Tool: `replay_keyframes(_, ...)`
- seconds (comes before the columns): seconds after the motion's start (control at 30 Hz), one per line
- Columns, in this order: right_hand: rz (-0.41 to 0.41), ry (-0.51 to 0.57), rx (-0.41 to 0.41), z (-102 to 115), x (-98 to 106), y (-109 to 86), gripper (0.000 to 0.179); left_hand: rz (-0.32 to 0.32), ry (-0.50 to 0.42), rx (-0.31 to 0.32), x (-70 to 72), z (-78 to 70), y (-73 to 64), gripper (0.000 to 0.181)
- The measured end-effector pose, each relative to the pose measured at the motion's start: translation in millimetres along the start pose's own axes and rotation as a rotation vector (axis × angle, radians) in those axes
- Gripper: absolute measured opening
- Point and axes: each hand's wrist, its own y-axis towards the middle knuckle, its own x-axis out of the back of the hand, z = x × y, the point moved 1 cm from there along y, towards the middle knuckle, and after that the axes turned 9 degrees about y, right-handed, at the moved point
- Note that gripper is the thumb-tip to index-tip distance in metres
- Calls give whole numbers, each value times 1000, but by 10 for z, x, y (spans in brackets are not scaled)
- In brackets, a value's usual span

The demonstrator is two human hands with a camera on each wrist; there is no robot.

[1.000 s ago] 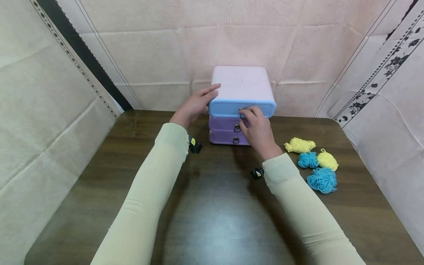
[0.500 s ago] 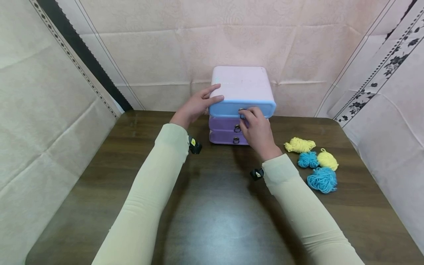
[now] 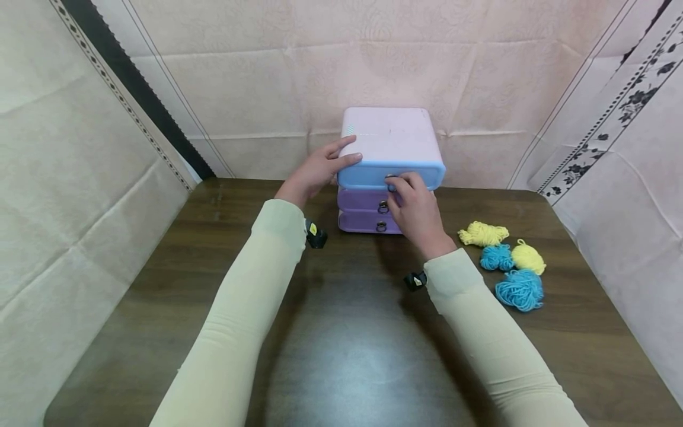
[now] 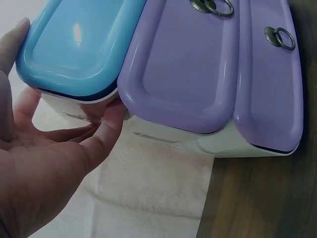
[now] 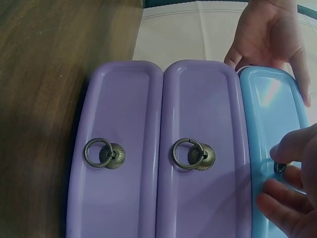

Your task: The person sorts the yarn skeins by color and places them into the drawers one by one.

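Note:
A small drawer cabinet (image 3: 389, 133) with a pale top stands at the back of the table. Its top drawer (image 3: 360, 176) has a light blue front, flush above two purple drawers (image 5: 203, 111) that carry bronze ring pulls. My left hand (image 3: 316, 171) grips the cabinet's upper left corner; in the left wrist view the thumb (image 4: 11, 47) lies at the blue front's edge, with fingers against the side wall. My right hand (image 3: 418, 210) pinches the blue drawer's ring pull (image 5: 280, 167) between thumb and fingers, which partly hide it.
Two yellow yarn bundles (image 3: 482, 234) and two blue yarn bundles (image 3: 519, 290) lie grouped on the brown table (image 3: 341, 356), right of the cabinet. A cloth-covered wall (image 3: 267, 89) rises close behind the cabinet.
My left thumb has moved right onto the upper front edge of the cabinet since a second ago. The right hand keeps its pinch on the ring pull, and the drawer shows no shift.

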Motion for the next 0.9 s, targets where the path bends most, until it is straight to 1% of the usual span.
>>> replay_keyframes(0.27,0,7,-3,-7,0,-59,25,-20,-6,1,17,3,-6,57)
replay_keyframes(0.53,23,8,3,-46,-25,-100,20,-27,22,6,0,13,-3,52)
replay_keyframes(0.77,103,8,-38,-68,-60,-137,22,-36,38,-3,-35,2,-9,45)
replay_keyframes(0.9,162,7,-63,-73,-74,-154,22,-41,26,-15,-49,-12,-9,45)
